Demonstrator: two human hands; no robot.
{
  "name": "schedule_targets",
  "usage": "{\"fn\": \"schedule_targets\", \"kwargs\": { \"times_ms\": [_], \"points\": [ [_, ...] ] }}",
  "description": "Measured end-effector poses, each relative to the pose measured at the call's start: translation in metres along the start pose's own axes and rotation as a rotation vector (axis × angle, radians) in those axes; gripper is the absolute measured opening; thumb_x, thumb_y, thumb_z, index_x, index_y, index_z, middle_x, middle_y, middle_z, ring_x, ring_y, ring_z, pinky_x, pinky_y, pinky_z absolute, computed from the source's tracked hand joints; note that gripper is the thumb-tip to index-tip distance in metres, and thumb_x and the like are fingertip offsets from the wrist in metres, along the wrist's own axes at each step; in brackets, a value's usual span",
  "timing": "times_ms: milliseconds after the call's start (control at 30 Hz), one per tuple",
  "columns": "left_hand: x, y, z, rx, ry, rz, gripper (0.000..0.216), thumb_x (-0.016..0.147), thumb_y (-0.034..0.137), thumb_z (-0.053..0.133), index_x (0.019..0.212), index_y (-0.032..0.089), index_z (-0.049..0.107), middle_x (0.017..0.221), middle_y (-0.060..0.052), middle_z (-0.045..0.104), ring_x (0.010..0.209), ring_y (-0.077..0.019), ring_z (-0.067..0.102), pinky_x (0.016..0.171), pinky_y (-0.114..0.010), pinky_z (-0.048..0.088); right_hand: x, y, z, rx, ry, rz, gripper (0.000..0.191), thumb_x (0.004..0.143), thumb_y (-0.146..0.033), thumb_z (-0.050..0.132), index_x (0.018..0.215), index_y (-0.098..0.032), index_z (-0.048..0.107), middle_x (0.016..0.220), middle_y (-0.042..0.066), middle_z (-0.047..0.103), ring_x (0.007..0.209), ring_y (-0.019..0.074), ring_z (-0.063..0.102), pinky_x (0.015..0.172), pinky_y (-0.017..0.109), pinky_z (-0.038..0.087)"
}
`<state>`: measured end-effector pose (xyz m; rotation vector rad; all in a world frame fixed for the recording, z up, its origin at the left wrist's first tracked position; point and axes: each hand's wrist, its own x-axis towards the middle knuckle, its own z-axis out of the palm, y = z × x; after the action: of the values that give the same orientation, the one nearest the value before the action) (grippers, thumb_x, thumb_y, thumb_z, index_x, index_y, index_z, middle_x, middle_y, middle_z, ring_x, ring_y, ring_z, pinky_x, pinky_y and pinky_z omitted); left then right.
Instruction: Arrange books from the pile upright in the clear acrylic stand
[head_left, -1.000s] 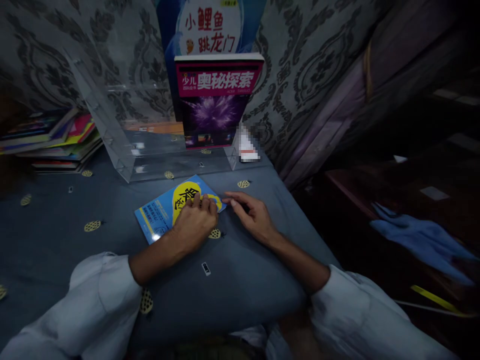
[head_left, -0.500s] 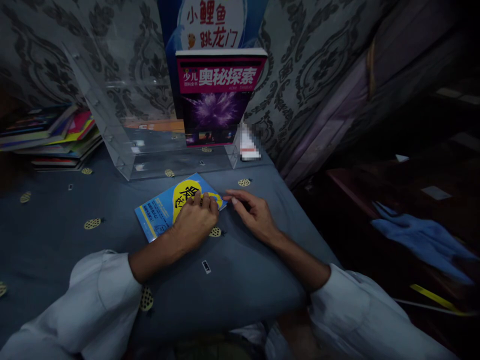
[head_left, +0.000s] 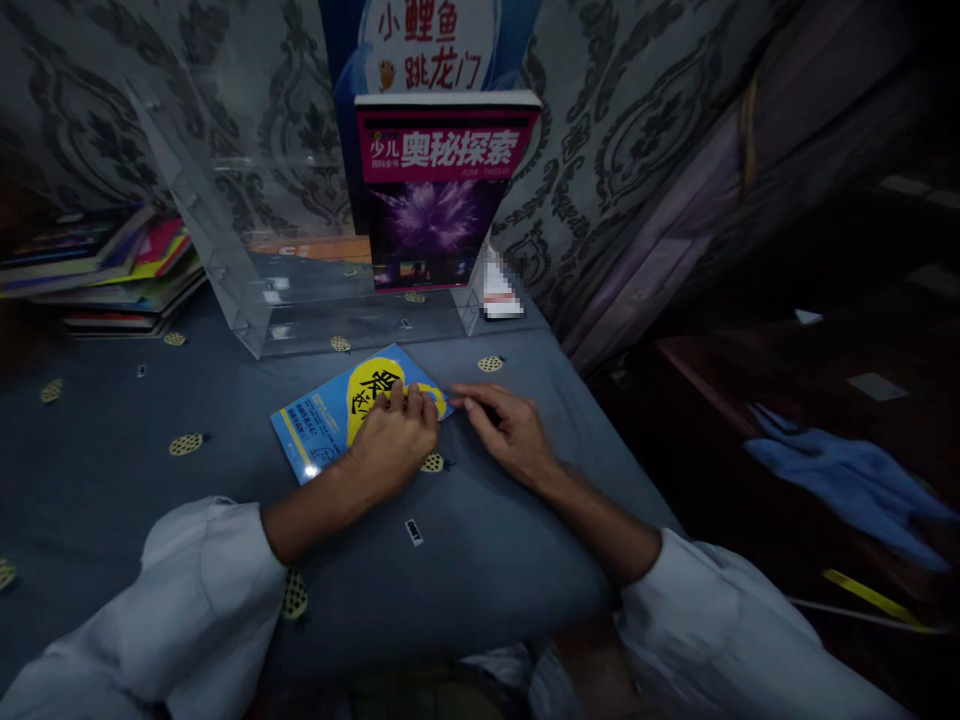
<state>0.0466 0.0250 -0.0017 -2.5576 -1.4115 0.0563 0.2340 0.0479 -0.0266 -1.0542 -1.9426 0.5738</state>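
A blue book (head_left: 311, 425) with a yellow patch and black characters lies flat and slanted on the cloth. My left hand (head_left: 394, 430) rests on its right part, fingers laid over the cover and covering some of the print. At the book's right corner, my right hand (head_left: 514, 430) has its thumb and fingertips drawn together on the corner. How much of the edge is between those fingers is hard to see in the dim light.
Behind the book is a clear acrylic stand (head_left: 251, 325) holding a purple-and-black book (head_left: 431, 220) and a blue book (head_left: 345, 130). A pile of books (head_left: 127, 270) lies left. Beyond the right edge of the pineapple-print tablecloth (head_left: 487, 560) are a curtain (head_left: 637, 260) and blue cloth (head_left: 847, 480).
The view has shifted very slightly. Both hands and the blue book keep nearly the same places, and a bright glare spot now shows near the book's lower corner.
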Motion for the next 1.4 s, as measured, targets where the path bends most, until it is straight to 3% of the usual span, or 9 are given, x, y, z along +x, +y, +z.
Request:
{"fn": "schedule_targets", "kwargs": {
  "times_ms": [200, 400, 533, 667, 867, 1167, 1300, 1400],
  "points": [
    [0.0, 0.001, 0.001, -0.037, 0.001, -0.012, 0.034, 0.102, 0.017, 0.048, 0.13, 0.001, 0.06, 0.139, -0.031, 0.058, 0.132, -0.0395, 0.056, 0.1, -0.052, 0.053, -0.003, 0.003, 0.002, -0.101, -0.036, -0.053, 0.031, 0.099, -0.024, 0.05, 0.119, -0.025, 0.073, 0.098, 0.007, 0.079, 0.089, 0.0226, 0.074, 0.083, 0.037, 0.06],
    [-0.003, 0.0, 0.0, -0.021, -0.006, -0.02, 0.038, 0.102, 0.019, 0.048, 0.133, 0.001, 0.058, 0.139, -0.027, 0.059, 0.132, -0.0398, 0.055, 0.1, -0.048, 0.052, -0.009, -0.005, 0.005, -0.419, -0.13, -0.147, 0.032, 0.1, -0.019, 0.044, 0.115, -0.02, 0.073, 0.082, 0.009, 0.074, 0.078, 0.0256, 0.068, 0.078, 0.039, 0.056],
    [-0.006, -0.003, -0.004, -0.067, -0.005, -0.031, 0.04, 0.101, 0.024, 0.053, 0.136, 0.005, 0.056, 0.141, -0.023, 0.059, 0.134, -0.0361, 0.054, 0.103, -0.045, 0.049, -0.015, -0.017, 0.007, -0.535, -0.193, -0.174, 0.031, 0.098, -0.016, 0.044, 0.117, -0.019, 0.069, 0.092, 0.011, 0.075, 0.089, 0.0281, 0.068, 0.082, 0.041, 0.055],
    [-0.006, -0.006, -0.01, -0.1, -0.027, -0.024, 0.04, 0.102, 0.027, 0.052, 0.135, 0.006, 0.057, 0.141, -0.022, 0.059, 0.132, -0.0349, 0.055, 0.102, -0.043, 0.051, -0.016, -0.022, 0.008, -0.482, -0.235, -0.171, 0.034, 0.098, -0.013, 0.041, 0.123, -0.02, 0.064, 0.105, 0.012, 0.075, 0.098, 0.0292, 0.068, 0.089, 0.044, 0.055],
    [-0.004, -0.01, -0.015, -0.107, -0.034, -0.046, 0.037, 0.104, 0.032, 0.049, 0.13, 0.008, 0.06, 0.139, -0.02, 0.06, 0.132, -0.0343, 0.056, 0.103, -0.044, 0.052, -0.004, -0.016, 0.005, -0.353, -0.249, -0.129, 0.031, 0.099, -0.014, 0.043, 0.118, -0.02, 0.066, 0.103, 0.011, 0.075, 0.097, 0.028, 0.068, 0.089, 0.042, 0.055],
    [0.0, -0.016, -0.025, -0.158, -0.063, -0.08, 0.034, 0.106, 0.033, 0.045, 0.126, 0.011, 0.061, 0.132, -0.018, 0.064, 0.126, -0.0304, 0.06, 0.1, -0.042, 0.053, 0.015, -0.014, 0.008, -0.371, -0.285, -0.107, 0.024, 0.1, -0.016, 0.046, 0.11, -0.018, 0.067, 0.099, 0.01, 0.075, 0.098, 0.0256, 0.068, 0.089, 0.039, 0.055],
    [0.001, -0.034, -0.037, -0.243, -0.147, -0.094, 0.029, 0.106, 0.032, 0.045, 0.12, 0.014, 0.063, 0.122, -0.013, 0.07, 0.115, -0.0272, 0.066, 0.094, -0.038, 0.054, 0.009, -0.011, 0.009, -0.317, -0.249, -0.135, 0.026, 0.1, -0.017, 0.045, 0.116, -0.019, 0.066, 0.106, 0.011, 0.075, 0.101, 0.0274, 0.067, 0.09, 0.044, 0.056],
    [-0.001, -0.056, -0.044, -0.217, -0.25, -0.199, 0.03, 0.104, 0.035, 0.05, 0.123, 0.016, 0.062, 0.127, -0.012, 0.067, 0.115, -0.0301, 0.066, 0.088, -0.039, 0.055, 0.001, -0.01, 0.013, -0.316, -0.221, -0.167, 0.03, 0.1, -0.018, 0.046, 0.123, -0.019, 0.064, 0.121, 0.012, 0.073, 0.11, 0.0285, 0.065, 0.097, 0.048, 0.056]
  ]
}}
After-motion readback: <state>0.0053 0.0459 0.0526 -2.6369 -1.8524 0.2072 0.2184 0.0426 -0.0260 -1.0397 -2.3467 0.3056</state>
